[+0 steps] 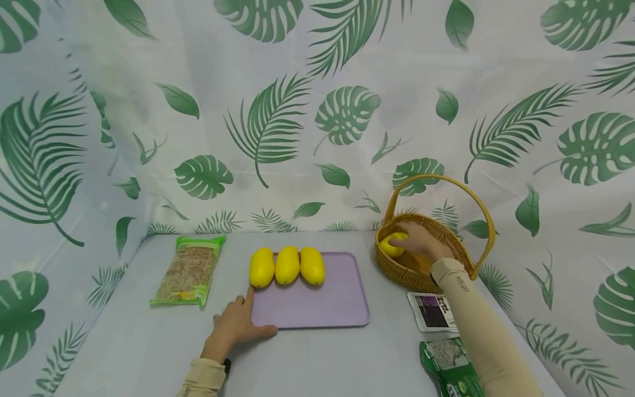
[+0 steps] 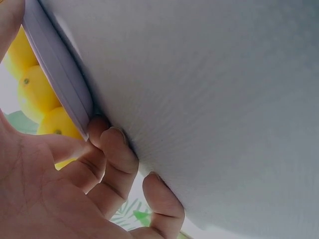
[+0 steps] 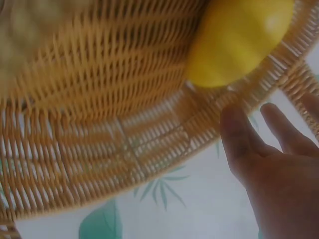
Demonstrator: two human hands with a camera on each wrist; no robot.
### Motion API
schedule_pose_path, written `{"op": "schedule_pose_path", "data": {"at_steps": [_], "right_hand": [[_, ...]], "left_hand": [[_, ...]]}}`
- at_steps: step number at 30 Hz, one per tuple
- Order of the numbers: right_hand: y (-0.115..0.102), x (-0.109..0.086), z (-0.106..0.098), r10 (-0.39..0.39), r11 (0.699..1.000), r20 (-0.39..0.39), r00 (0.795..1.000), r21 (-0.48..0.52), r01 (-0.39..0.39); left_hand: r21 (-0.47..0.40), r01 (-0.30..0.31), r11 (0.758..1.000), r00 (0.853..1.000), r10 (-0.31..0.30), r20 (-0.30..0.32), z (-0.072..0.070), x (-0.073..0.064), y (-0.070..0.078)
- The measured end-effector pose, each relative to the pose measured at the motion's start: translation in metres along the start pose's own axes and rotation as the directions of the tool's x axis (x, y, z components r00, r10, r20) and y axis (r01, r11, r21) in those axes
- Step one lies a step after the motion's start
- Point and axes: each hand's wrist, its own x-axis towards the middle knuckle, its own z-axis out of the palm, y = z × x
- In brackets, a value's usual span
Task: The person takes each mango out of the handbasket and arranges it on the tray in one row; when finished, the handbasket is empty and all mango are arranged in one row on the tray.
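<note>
Three yellow fruits [image 1: 286, 266] lie side by side at the back left of a lilac tray [image 1: 317, 306]. My left hand [image 1: 237, 325] rests flat on the table at the tray's front left corner, and its fingertips [image 2: 112, 144] touch the tray's edge [image 2: 60, 69], with the fruits [image 2: 35, 92] beyond. My right hand [image 1: 419, 241] reaches into a wicker basket [image 1: 402, 275] over a fourth yellow fruit [image 1: 392, 245]. In the right wrist view its fingers [image 3: 239, 134] are straight, just short of that fruit [image 3: 234, 40] against the basket wall [image 3: 109, 99].
A green packet of noodles [image 1: 190, 270] lies left of the tray. A white and purple packet [image 1: 432, 311] and a green packet [image 1: 448, 364] lie in front of the basket under my right forearm. Leaf-print cloth walls the table at the back and both sides.
</note>
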Motion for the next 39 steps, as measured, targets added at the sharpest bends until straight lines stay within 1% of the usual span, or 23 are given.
{"op": "schedule_pose_path", "data": {"at_steps": [4, 10, 15, 24, 28, 32, 36, 39], "right_hand": [[0.004, 0.004, -0.001, 0.006, 0.998, 0.029, 1.000, -0.063, -0.004], [0.008, 0.009, -0.003, 0.006, 0.996, 0.053, 0.999, -0.086, -0.001], [0.011, 0.014, -0.003, 0.019, 0.995, 0.092, 0.996, -0.099, -0.009], [0.014, 0.026, -0.004, 0.028, 0.991, 0.138, 0.990, -0.135, -0.009], [0.017, 0.030, -0.001, 0.076, 0.990, 0.163, 0.984, -0.134, -0.054], [0.017, 0.032, 0.004, 0.126, 0.988, 0.187, 0.974, -0.110, -0.106], [0.014, 0.036, 0.009, 0.132, 0.988, 0.186, 0.974, -0.109, -0.113], [0.014, 0.039, 0.011, 0.122, 0.988, 0.186, 0.975, -0.114, -0.102]], "left_hand": [[0.004, -0.001, 1.000, 1.000, 0.001, -0.004, 0.001, 0.001, -0.001], [0.002, -0.001, 1.000, 1.000, 0.001, -0.007, 0.001, 0.001, -0.001], [-0.003, 0.004, 1.000, 1.000, -0.004, -0.005, 0.001, 0.000, -0.001], [-0.013, 0.013, 1.000, 1.000, -0.013, -0.008, 0.003, 0.003, -0.003], [-0.019, 0.015, 1.000, 1.000, -0.015, -0.005, 0.004, 0.002, -0.002], [-0.018, 0.008, 1.000, 1.000, -0.008, -0.008, 0.003, 0.000, -0.001], [-0.010, 0.005, 1.000, 1.000, -0.005, -0.015, 0.001, 0.000, 0.000], [-0.007, 0.001, 1.000, 1.000, -0.001, -0.020, 0.001, 0.001, -0.001]]}}
